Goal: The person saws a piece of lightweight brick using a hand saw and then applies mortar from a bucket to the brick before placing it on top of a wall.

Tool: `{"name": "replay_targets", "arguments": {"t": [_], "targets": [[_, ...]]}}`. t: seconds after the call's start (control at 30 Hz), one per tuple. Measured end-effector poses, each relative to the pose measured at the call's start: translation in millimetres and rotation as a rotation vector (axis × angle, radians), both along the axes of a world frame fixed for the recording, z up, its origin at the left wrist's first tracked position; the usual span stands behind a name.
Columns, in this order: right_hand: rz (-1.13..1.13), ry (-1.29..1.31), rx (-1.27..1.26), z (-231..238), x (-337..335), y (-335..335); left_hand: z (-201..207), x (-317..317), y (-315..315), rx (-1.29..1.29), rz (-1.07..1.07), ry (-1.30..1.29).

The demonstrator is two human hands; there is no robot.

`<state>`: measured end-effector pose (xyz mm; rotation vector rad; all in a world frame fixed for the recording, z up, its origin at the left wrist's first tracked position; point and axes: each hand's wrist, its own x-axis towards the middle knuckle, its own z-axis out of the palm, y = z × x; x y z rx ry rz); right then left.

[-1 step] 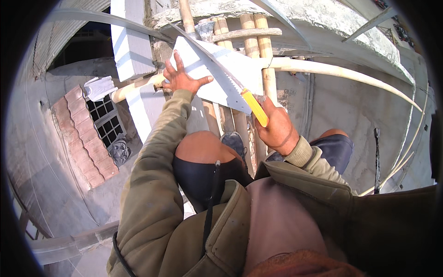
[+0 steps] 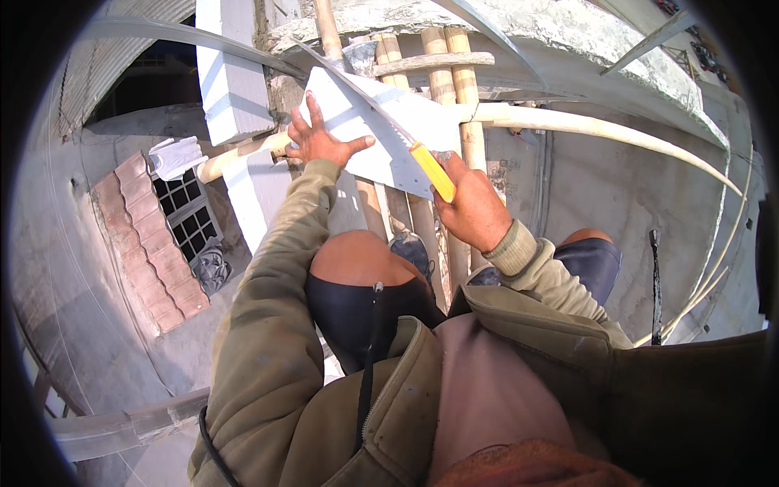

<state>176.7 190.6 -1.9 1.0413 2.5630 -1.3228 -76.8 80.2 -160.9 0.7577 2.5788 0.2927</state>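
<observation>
A white board [image 2: 426,122] with a pointed lower edge lies across bamboo poles in front of me. My left hand [image 2: 320,144] presses on its left side, fingers spread and thumb stretched out to the right. My right hand [image 2: 479,213] is wrapped round the yellow handle of a handsaw [image 2: 432,172]. The toothed blade slants up and left across the board, with its tip past the board's top corner. Whether the teeth have cut into the board, I cannot tell. My right fingertips are partly hidden behind the handle.
Upright bamboo poles [image 2: 468,81] stand beyond the board, tied by a short crosspiece [image 2: 434,62]. A long pole [image 2: 584,122] runs off to the right. White blocks [image 2: 231,89] stand at the left. Far below are a tiled awning [image 2: 150,239] and a barred window [image 2: 188,215].
My right hand and the handsaw have shifted a little up and to the left along the blade's line. My left hand and the board stay practically where they were.
</observation>
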Motion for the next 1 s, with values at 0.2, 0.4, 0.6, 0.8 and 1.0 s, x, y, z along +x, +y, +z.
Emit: {"name": "replay_targets", "arguments": {"t": [0.2, 0.4, 0.6, 0.8, 1.0], "targets": [[-0.126, -0.147, -0.295, 47.2, 75.7, -23.4, 8.4, -4.0, -18.8, -0.054, 0.042, -0.018], [0.027, -0.104, 0.017, -17.3, -2.1, 2.1, -2.8, -0.1, 1.6, -0.016, -0.006, -0.006], [-0.14, -0.067, -0.233, 39.0, 98.5, -31.7, 5.2, -3.4, -21.9, -0.02, 0.052, -0.001], [-0.011, 0.006, -0.025, -19.0, 5.7, 2.9, 3.4, 1.5, 0.7, 0.027, 0.015, -0.002], [-0.119, -0.087, -0.243, 21.7, 73.6, -25.2, 1.9, -5.8, -27.9, -0.029, 0.058, 0.029]]}}
